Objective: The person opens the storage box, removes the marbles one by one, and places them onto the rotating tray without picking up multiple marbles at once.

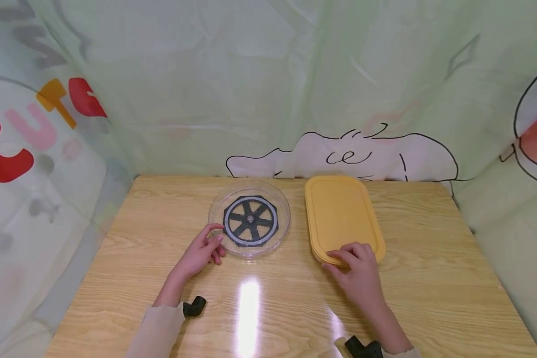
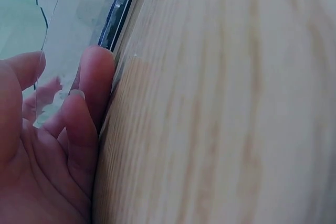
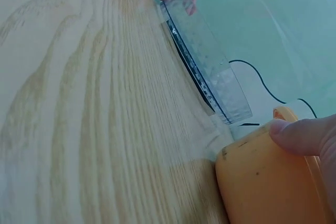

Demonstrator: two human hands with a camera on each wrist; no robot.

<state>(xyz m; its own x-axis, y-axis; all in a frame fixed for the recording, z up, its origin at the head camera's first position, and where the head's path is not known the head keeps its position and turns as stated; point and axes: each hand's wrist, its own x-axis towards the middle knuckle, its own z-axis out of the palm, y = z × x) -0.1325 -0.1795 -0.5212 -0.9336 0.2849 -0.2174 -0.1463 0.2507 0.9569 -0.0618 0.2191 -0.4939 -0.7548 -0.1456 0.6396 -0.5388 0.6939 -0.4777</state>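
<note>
A round clear plastic dish [image 1: 284, 231] stands left of centre on the table, with a black and grey spoked wheel-like disc [image 1: 250, 219] in it. At the dish's left rim my left hand [image 1: 202, 251] holds the edge, one finger over the rim and others low against the outside. To the right lies a yellow-orange container [image 3: 262, 177] under a flat yellow lid [image 1: 342, 214]. My right hand [image 1: 358, 271] pinches the lid's near edge, thumb at the side and fingers on top. The right wrist view shows that thumb [image 3: 296, 136] against the rim.
The wooden table [image 1: 286, 298] ends at a printed pale green curtain [image 1: 197, 89] behind and at both sides. Black wrist mounts [image 1: 194, 307] sit at both wrists. The dish and container stand side by side with a narrow gap between them.
</note>
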